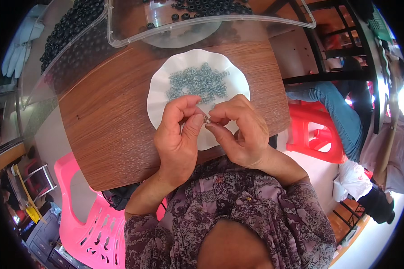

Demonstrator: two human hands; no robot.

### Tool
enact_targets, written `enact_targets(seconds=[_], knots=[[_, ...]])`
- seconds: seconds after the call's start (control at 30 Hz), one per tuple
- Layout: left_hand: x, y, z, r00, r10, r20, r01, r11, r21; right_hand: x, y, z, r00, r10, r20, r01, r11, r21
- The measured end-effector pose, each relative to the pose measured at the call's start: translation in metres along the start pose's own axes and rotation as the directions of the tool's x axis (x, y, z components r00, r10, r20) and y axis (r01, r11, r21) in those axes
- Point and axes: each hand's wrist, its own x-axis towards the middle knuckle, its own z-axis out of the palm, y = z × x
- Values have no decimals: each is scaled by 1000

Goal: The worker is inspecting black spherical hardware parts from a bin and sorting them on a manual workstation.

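Observation:
Over the near part of a white scalloped plate (155,101), my two hands meet fingertip to fingertip. My left hand (177,130) pinches a tiny dark, ridged metallic piece (206,119) between thumb and index finger. From the other side my right hand (242,130) pinches the same piece; it looks like a small coil, but the fingertips cover most of it. Just beyond the hands, a pile of small blue-green rings or coils (197,80), too fine to make out singly, lies spread on the plate.
Clear plastic bins (211,19) holding black rings (206,6) stand at the far side of the brown wooden table (107,134). A pink chair (67,193) is at the left. At the right, a person in jeans (341,110) is beside a red stool (312,134).

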Motion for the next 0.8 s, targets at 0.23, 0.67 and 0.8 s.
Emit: enact_targets(seconds=[0.23,0.67,0.8], knots=[[0,-8,7,957,272,-103,-244,943,227,-10,-4,10,924,382,-15,-353,867,352],[2,4,0,996,-87,-28,90,988,127,-6,4,5,1000,20,23,-19,999,-28],[8,7,-1,990,-138,-29,141,978,155,-6,6,1,996,70,56,-67,996,-60]])
